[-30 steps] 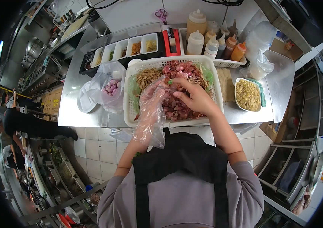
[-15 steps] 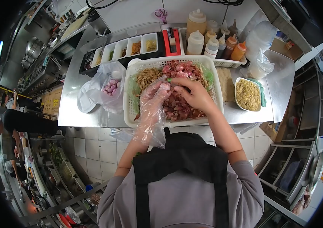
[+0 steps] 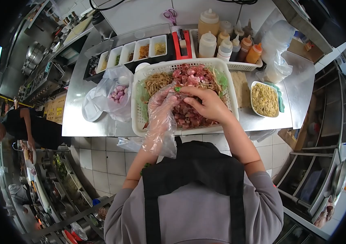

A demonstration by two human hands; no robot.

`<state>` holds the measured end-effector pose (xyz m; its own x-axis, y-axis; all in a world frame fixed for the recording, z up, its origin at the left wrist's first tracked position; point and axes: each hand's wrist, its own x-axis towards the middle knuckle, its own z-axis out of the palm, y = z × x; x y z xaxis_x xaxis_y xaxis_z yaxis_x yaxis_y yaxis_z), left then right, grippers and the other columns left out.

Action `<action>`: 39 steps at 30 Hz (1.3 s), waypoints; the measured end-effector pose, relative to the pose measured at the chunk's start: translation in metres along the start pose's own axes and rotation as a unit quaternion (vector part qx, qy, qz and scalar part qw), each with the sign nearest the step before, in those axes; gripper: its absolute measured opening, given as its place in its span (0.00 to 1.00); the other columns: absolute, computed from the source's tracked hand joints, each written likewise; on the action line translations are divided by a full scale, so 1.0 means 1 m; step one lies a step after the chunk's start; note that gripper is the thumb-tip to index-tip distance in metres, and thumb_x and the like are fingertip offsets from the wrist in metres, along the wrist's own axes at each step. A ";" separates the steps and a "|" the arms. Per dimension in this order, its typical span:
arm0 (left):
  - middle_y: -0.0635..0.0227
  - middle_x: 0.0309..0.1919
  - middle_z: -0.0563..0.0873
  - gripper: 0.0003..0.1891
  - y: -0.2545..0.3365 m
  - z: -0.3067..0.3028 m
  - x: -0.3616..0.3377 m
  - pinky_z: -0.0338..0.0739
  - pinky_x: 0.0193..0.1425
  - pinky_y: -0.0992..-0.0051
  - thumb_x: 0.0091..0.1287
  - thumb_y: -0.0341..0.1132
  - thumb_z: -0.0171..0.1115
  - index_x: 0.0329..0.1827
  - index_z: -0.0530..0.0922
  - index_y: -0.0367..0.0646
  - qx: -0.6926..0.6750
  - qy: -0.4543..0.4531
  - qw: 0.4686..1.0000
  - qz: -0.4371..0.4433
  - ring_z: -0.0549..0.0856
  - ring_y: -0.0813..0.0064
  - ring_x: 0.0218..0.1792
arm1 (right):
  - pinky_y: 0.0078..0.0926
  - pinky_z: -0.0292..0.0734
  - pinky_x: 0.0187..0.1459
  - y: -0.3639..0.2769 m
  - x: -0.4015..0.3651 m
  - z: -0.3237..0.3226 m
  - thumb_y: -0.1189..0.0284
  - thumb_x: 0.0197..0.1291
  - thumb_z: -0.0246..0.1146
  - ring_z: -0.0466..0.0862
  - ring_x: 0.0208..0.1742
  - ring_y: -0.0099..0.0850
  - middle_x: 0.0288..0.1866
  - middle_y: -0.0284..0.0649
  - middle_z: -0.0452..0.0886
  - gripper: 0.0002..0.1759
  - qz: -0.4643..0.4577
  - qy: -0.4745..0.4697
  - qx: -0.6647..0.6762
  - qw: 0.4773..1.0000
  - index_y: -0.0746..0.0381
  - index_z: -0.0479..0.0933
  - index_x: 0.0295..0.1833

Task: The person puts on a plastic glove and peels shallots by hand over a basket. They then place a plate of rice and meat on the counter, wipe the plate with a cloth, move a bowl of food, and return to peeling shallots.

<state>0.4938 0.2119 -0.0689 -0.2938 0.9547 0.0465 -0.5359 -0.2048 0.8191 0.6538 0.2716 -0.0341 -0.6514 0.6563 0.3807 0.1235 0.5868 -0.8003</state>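
Note:
My left hand, in a clear plastic glove, is closed over the middle of a white perforated basket. Bare, my right hand meets it from the right, thumb and fingers pinched together. A small green piece shows at the right fingertips; I cannot make out what else lies between the hands. Below them are dark reddish shallots or their skins. Glossy pinkish-red shallots are heaped behind the hands, and thin tan root-like strands fill the back left of the basket.
Left of the basket lie a plastic bag of small purple shallots and white lids. Behind stand trays of toppings, a red holder and sauce bottles. A tub of yellowish chopped food sits right. A person is at far left.
My hands stay together over the basket, the fingers shifting slightly; the green piece has moved a little left and down. At far left, the person in black has bent forward over a counter.

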 end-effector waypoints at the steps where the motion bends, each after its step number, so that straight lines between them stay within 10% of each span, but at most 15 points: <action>1: 0.65 0.42 0.82 0.17 -0.001 -0.001 -0.001 0.78 0.45 0.80 0.57 0.22 0.64 0.50 0.77 0.38 0.000 0.000 1.000 -0.001 0.81 0.78 0.40 | 0.34 0.73 0.50 0.001 0.000 0.000 0.70 0.60 0.58 0.79 0.49 0.45 0.48 0.46 0.80 0.16 0.001 0.000 0.000 1.000 0.60 0.74 0.54; 28: 0.72 0.36 0.78 0.18 -0.004 -0.001 -0.004 0.74 0.41 0.83 0.58 0.23 0.63 0.53 0.74 0.35 0.054 -0.013 0.998 -0.005 0.77 0.83 0.36 | 0.34 0.72 0.51 0.001 -0.003 0.003 0.70 0.60 0.57 0.79 0.49 0.46 0.47 0.47 0.80 0.15 -0.008 0.019 -0.029 0.999 0.60 0.75 0.53; 39: 0.65 0.48 0.79 0.18 -0.002 0.003 -0.006 0.75 0.50 0.78 0.61 0.25 0.61 0.55 0.73 0.35 0.034 -0.023 0.999 0.012 0.79 0.78 0.44 | 0.31 0.67 0.59 0.012 -0.003 -0.003 0.69 0.62 0.58 0.76 0.58 0.40 0.52 0.47 0.79 0.15 0.082 0.061 0.069 0.992 0.63 0.74 0.53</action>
<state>0.4995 0.2074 -0.0690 -0.2672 0.9593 0.0913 -0.4744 -0.2134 0.8541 0.6598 0.2780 -0.0439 -0.5348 0.7951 0.2862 0.1119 0.4024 -0.9086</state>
